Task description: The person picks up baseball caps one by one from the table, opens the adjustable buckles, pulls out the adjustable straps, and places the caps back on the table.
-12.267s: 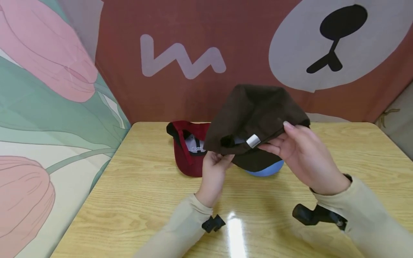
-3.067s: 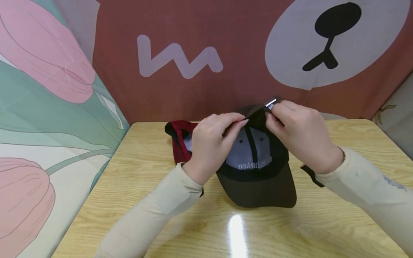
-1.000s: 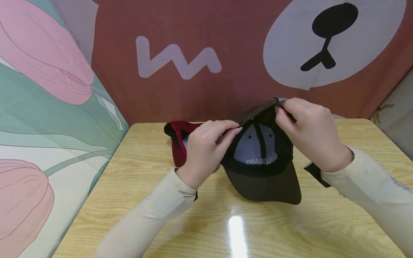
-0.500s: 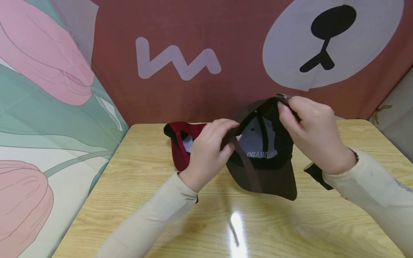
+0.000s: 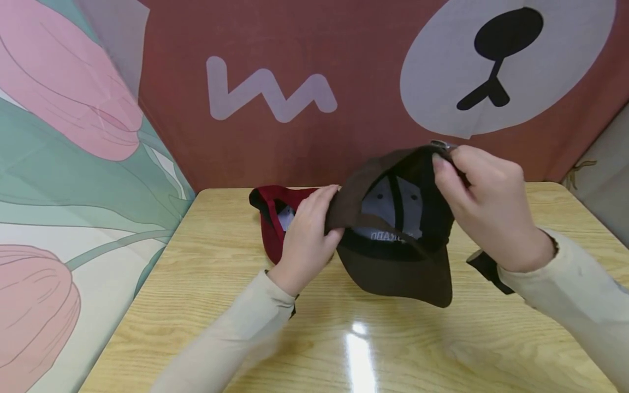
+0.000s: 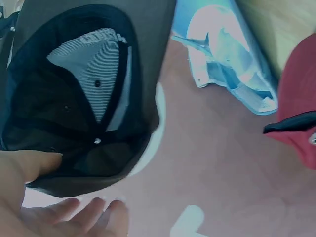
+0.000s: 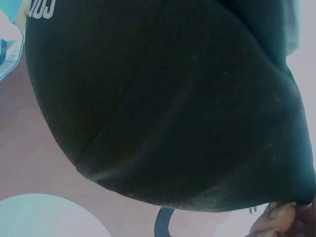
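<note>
Both hands hold a dark brown baseball cap (image 5: 393, 284) above the table, its inside facing the head camera and its brim pointing down. At the cap's left rear edge my left hand (image 5: 308, 236) grips, thumb inside and fingers outside, as the left wrist view shows. My right hand (image 5: 491, 210) pinches the other rear edge beside a metal buckle (image 5: 441, 144). A loose strap (image 5: 380, 222) hangs across the opening. In the right wrist view the crown (image 7: 158, 108) fills most of the picture, with fingertips (image 7: 276, 219) at its edge.
A red cap (image 5: 273, 240) lies behind my left hand on the wooden table (image 5: 196, 284). The left wrist view also shows a light blue cap (image 6: 254, 94), hidden behind the brown one in the head view. A printed cloth (image 5: 275, 147) hangs behind the table.
The brown cap's back strap, earlier drawn together between my hands, has come free and now hangs loose. My left hand has shifted left and my right hand right, spreading the rear edges apart.
</note>
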{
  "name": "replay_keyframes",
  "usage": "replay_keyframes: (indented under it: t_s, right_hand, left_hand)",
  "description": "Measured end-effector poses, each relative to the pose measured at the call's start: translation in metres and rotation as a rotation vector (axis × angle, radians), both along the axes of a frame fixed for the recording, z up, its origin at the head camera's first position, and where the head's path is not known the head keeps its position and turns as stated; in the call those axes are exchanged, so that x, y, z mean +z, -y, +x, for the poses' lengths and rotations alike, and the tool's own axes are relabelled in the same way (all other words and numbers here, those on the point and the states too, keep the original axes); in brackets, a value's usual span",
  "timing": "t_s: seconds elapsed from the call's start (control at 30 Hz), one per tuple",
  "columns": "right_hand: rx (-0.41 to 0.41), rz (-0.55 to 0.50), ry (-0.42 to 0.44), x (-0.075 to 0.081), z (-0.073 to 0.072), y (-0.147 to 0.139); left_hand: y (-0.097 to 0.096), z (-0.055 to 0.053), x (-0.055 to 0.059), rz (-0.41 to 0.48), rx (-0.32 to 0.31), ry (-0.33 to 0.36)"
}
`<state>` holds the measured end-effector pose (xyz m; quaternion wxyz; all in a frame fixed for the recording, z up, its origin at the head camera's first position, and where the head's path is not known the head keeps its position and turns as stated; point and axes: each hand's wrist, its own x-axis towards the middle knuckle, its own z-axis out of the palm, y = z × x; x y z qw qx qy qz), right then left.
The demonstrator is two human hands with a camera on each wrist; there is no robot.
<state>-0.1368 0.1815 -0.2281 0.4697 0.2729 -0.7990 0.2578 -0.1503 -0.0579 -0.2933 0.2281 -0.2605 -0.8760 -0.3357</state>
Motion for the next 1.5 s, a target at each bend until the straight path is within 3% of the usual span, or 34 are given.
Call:
replay_keyframes:
  t_s: [0.23,0.53,0.63,0.77,0.87,1.03,1.17,1.3,1.5]
  right_hand:
    - [0.011,-0.001,-0.014,-0.006,-0.007,-0.007]
    - [0.019,-0.072,-0.022,-0.001,0.001,0.000]
    - [0.017,-0.080,-0.014,0.000,0.003,0.001]
    - [0.016,-0.084,-0.004,-0.003,0.003,0.002]
    - [0.018,-0.080,-0.001,-0.006,0.002,0.002]
    - [0.035,-0.043,-0.020,-0.010,0.002,0.004]
    - [0.054,-0.010,-0.022,-0.016,0.002,0.006]
    - [0.088,-0.017,-0.005,-0.021,0.001,0.007]
    - [0.095,0.007,0.026,-0.028,0.000,0.002]
  left_hand:
    - [0.009,-0.006,-0.011,0.077,-0.010,0.285]
    - [0.020,-0.012,-0.026,0.197,-0.060,0.459]
    - [0.020,-0.012,-0.027,0.313,-0.072,0.543]
    - [0.017,-0.010,-0.026,0.550,-0.078,0.705]
    - [0.015,-0.008,-0.023,0.700,-0.066,0.784]
    - [0.014,-0.005,-0.019,0.888,-0.088,0.859]
    - [0.015,-0.003,-0.020,0.998,-0.203,0.892]
    - [0.019,0.000,-0.021,1.056,-0.294,0.921]
    - [0.021,0.004,-0.020,1.120,-0.331,0.935]
